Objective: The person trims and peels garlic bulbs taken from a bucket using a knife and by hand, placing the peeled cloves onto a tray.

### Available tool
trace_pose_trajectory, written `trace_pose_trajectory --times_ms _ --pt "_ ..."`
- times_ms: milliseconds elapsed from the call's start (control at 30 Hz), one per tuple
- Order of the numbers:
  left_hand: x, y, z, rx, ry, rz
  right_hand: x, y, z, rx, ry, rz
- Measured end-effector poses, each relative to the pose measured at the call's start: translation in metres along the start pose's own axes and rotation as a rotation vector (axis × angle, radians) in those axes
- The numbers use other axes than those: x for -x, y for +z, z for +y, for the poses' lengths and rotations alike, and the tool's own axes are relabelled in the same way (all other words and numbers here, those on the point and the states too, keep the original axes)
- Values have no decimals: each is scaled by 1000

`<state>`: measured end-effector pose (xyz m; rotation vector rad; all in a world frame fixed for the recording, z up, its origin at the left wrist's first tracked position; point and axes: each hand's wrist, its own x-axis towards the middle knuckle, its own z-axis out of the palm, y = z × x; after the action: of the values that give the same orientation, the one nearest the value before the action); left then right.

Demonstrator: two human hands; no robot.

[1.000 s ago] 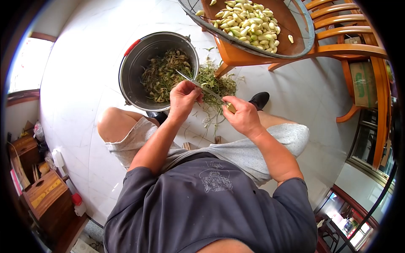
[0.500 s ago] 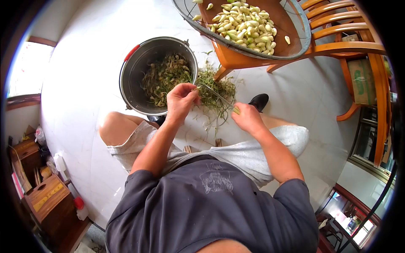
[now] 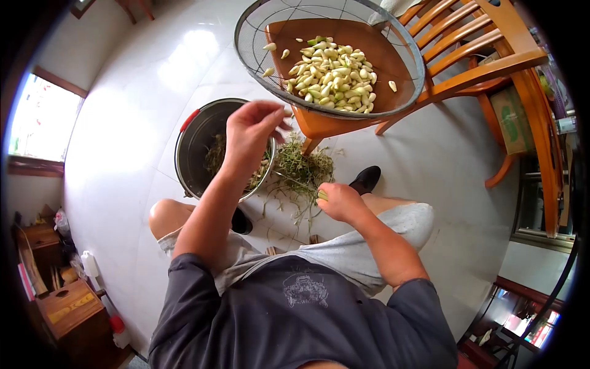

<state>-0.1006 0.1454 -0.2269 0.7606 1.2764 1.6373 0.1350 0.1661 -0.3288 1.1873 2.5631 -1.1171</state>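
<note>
My left hand (image 3: 253,128) is raised over the rim of the metal bucket (image 3: 195,114), close to the mesh basket (image 3: 410,101). Its fingers are curled, with a small pale bulb at the tips, partly hidden. In the basket lies a heap of peeled whitish-green bulbs (image 3: 338,77), with a few strays apart from it. My right hand (image 3: 342,202) is closed around the yellowish handle of a thin-bladed knife (image 3: 298,182), pointing left over the trimmings. Dry, unpeeled bulbs and stalks (image 3: 215,154) show inside the bucket, partly behind my left arm.
The basket rests on a wooden chair (image 3: 316,126). Green and straw-coloured trimmings (image 3: 301,161) lie on the floor between bucket and chair. My shoe (image 3: 366,179) is right of them. Wooden boxes (image 3: 70,305) stand at the far left, a carton (image 3: 513,120) at the right.
My left hand has moved up and away from the knife towards the basket. My right hand still holds the knife, slightly lower left. The view has tilted, so more of the basket shows.
</note>
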Motion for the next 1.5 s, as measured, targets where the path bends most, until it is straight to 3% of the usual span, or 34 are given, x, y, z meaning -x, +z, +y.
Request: trace_pose_trajectory --times_ms 233,567,600,700,833,900,1000,1100,1167,1233,1267,1367,1433,1500 --pt "-47 41 11 -34 63 -77 5 -5 -3 30 3 -18" --pt "-118 50 -16 -780 262 -52 9 -5 0 38 -48 -40" --pt "-128 48 -20 -868 362 -63 9 -5 1 32 -37 -39" --pt "-129 47 -15 -870 367 -24 10 -9 -3 11 -10 -35" --pt "-77 41 26 -413 209 -73 9 -10 2 -27 27 34" --pt "-35 28 31 -371 86 -140 5 -11 10 -21 56 76" --pt "22 12 -12 -681 -46 -222 1 -17 17 26 107 86" --pt "59 -5 -104 -1066 -210 -359 -2 -24 12 32 173 83" --pt "81 -24 -162 -1276 102 -422 -5 -24 14 38 194 71" --pt "90 -22 -161 -1217 155 -375 -8 -25 13 47 219 67" --pt "81 -21 -146 -1278 -66 -457 -8 -27 10 49 225 62" --pt "51 -38 -88 -1155 -415 -311 -16 -28 5 72 232 37" --pt "29 -85 -95 -1121 -163 -10 -20 -30 -2 66 251 7" --pt "-2 -145 -112 -1167 -353 142 -21 -29 -6 69 233 19"
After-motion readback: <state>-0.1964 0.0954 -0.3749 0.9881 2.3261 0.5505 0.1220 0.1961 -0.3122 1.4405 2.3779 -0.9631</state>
